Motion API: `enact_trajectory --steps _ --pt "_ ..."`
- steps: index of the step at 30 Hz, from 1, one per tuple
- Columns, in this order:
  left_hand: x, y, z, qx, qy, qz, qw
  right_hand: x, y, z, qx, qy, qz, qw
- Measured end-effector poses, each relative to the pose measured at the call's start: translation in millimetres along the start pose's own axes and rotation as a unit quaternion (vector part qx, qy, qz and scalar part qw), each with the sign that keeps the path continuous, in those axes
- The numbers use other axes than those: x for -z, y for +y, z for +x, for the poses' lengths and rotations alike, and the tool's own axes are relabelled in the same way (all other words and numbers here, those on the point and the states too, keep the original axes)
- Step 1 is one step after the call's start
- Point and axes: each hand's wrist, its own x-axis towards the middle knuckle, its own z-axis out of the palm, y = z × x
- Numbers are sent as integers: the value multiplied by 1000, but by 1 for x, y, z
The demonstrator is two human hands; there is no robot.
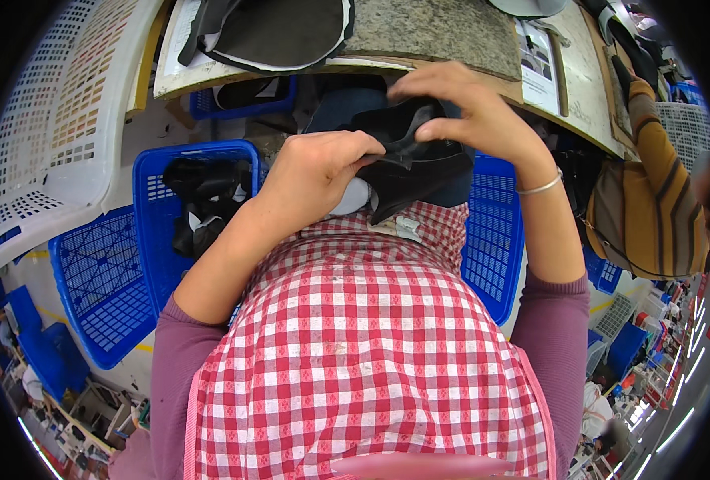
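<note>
Over my lap lies a black, leather-like shoe upper (423, 178), its edges folded and partly covered by my hands. My left hand (311, 172) pinches its near edge between thumb and bent fingers. On the other side, my right hand (479, 116) arches over the piece with thumb and fingers apart, the thumb close to a raised black flap. Whether the right fingertips touch the material, I cannot tell. A whitish round patch (353, 197) shows below my left hand, next to the black material.
A workbench (435, 36) with a stone slab runs ahead, bearing a black rounded piece (279, 32). Blue baskets stand left (199, 148), with black pieces inside, and right (491, 240). A white crate (59, 120) rises far left. Another person's striped sleeve (659, 152) is at right.
</note>
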Motion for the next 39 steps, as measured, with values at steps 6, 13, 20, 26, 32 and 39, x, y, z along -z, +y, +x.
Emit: enact_trajectory --steps 6,13,20,26,32,39 --pt "7 -3 -4 -96 -22 37 994 -19 19 7 -176 -28 158 971" --pt "-1 4 -7 -2 -31 -56 998 13 34 -24 -357 -49 461 811" --pt "-1 1 24 240 -101 -165 951 16 -60 -24 -139 -172 -121 968" --pt "10 -13 84 44 -185 110 976 -51 -58 -3 -146 -157 -221 951" --pt "-34 -32 13 -194 83 116 971 -37 46 17 -224 -281 285 889" --pt "-30 -51 -67 -86 -206 127 966 -67 38 32 -232 -418 147 866"
